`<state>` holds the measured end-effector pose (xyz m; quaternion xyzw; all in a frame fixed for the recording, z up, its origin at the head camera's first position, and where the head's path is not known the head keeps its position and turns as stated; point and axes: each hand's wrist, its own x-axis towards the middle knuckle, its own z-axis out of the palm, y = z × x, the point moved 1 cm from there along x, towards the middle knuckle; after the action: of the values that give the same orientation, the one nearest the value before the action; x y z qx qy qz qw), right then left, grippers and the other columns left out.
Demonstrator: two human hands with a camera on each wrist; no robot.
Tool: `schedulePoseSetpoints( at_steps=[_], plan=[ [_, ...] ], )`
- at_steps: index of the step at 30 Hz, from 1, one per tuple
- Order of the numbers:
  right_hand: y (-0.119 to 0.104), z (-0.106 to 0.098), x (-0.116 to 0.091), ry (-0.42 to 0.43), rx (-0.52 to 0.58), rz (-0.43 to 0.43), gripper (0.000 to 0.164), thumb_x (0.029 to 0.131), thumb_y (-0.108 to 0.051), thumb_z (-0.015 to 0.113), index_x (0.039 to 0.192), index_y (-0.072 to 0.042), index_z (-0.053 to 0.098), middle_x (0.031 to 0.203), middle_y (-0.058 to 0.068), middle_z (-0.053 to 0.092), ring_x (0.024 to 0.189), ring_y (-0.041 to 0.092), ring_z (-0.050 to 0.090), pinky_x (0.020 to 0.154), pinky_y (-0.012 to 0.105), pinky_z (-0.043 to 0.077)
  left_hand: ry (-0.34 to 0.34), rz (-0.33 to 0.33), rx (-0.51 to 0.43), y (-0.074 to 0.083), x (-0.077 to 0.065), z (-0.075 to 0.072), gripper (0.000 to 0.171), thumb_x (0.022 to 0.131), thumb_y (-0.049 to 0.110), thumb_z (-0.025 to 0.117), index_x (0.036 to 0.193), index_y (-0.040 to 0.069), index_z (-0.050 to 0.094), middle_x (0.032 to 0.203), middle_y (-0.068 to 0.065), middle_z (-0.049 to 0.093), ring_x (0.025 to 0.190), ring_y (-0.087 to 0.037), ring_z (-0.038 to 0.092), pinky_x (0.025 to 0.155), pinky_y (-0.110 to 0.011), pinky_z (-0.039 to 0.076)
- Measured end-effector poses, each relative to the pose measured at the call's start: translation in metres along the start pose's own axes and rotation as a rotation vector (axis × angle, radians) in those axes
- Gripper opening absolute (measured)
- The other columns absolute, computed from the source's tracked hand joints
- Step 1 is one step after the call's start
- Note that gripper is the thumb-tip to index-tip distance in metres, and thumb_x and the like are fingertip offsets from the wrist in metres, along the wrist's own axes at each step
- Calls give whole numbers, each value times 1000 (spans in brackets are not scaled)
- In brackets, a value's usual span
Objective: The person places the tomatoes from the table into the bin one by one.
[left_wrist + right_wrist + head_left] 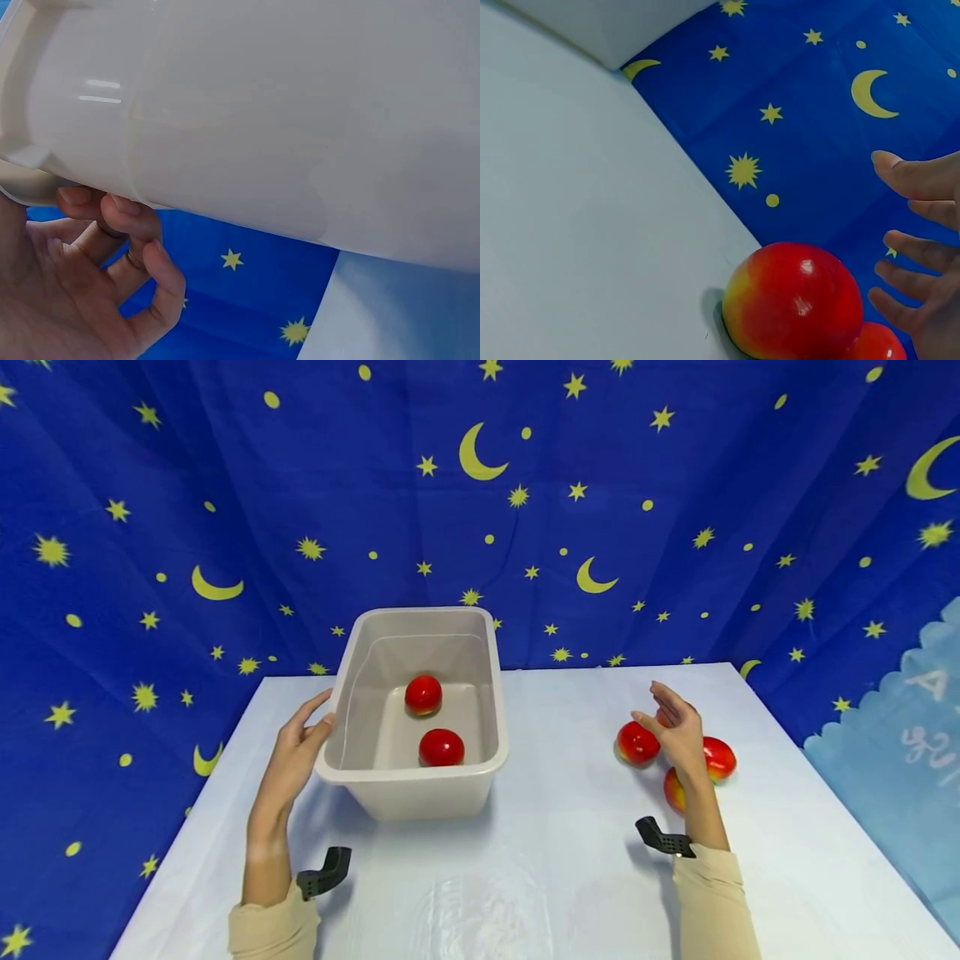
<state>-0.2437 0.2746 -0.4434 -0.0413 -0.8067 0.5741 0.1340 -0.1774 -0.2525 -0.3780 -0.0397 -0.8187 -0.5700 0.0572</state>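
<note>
A grey plastic bin (420,793) stands on the table's left half. Inside it lie two glossy red fruits, one farther back (423,695) and one nearer the front (442,748). My left hand (296,750) grips the bin's left rim, its curled fingers (135,217) under the lip in the left wrist view. Over a cluster of red-and-yellow fruits on the right, my right hand (681,735) hovers with fingers spread and nothing held. Around it are a left fruit (638,743), a right fruit (720,758) and a front fruit (675,791); another is partly hidden behind the hand.
A white cover lies over the table (570,893). Behind it hangs a blue curtain (555,527) with yellow moons and stars, touching the back edge. Light-blue cloth (900,743) is at the far right. Each wrist carries a black camera mount.
</note>
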Motion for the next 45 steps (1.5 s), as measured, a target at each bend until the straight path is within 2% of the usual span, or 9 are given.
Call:
schedulePoseSetpoints(
  at_steps=[5,10,15,17,22,27,34,40,45],
  plan=[
    [2,-2,1,6,6,2,67,88,-17,74,147,-6,43,149,17,44,138,31,41,113,41,32,-6,8,-15,2,0,0,54,105,29,44,152,6,31,96,5,70,78,-2,66,69,-26,53],
    [1,-4,1,-51,-19,7,69,89,-20,73,148,-7,41,150,18,42,139,34,38,114,46,30,-5,4,-21,2,0,0,54,105,30,44,152,6,31,94,15,67,80,-1,66,70,-25,53],
    [7,-2,1,-116,-54,16,72,89,-21,73,149,-7,38,152,19,40,141,35,36,114,49,28,0,-14,-8,1,-2,1,55,105,32,44,152,7,31,100,4,70,81,-2,66,70,-25,53],
    [9,-1,2,-127,-64,8,71,89,-19,73,149,-6,38,151,19,39,141,36,35,113,50,29,2,-18,-2,1,-3,0,55,105,32,44,153,8,31,106,-6,70,81,-2,66,71,-25,53],
    [12,-1,3,-149,-109,-9,70,88,-14,74,148,-5,39,150,21,40,141,38,35,112,52,29,-4,-17,0,2,-2,0,55,105,32,44,153,8,31,107,-8,70,80,-1,66,70,-26,53],
    [13,-2,3,-197,-201,-19,68,87,-12,74,147,-3,42,149,23,41,139,42,35,111,55,30,-4,-4,-12,2,-2,0,55,105,31,44,153,7,31,96,7,70,79,-2,66,69,-26,53],
    [14,1,2,-259,-318,-11,67,86,-11,73,144,1,43,146,28,42,135,46,38,106,57,36,-2,-16,15,2,-4,0,54,105,32,43,153,9,31,109,-18,69,80,-2,66,71,-27,53],
    [14,2,2,-281,-398,34,65,88,-15,73,144,1,44,144,32,42,133,48,39,106,60,34,2,-17,12,0,-4,0,54,105,31,43,153,9,31,107,-16,69,79,-2,66,70,-26,53],
    [12,4,0,-287,-435,73,64,89,-22,72,143,1,45,144,31,43,132,47,39,107,61,33,0,-22,7,0,-4,1,54,105,32,43,153,10,30,113,-24,66,80,-2,66,71,-27,53]
  ],
)
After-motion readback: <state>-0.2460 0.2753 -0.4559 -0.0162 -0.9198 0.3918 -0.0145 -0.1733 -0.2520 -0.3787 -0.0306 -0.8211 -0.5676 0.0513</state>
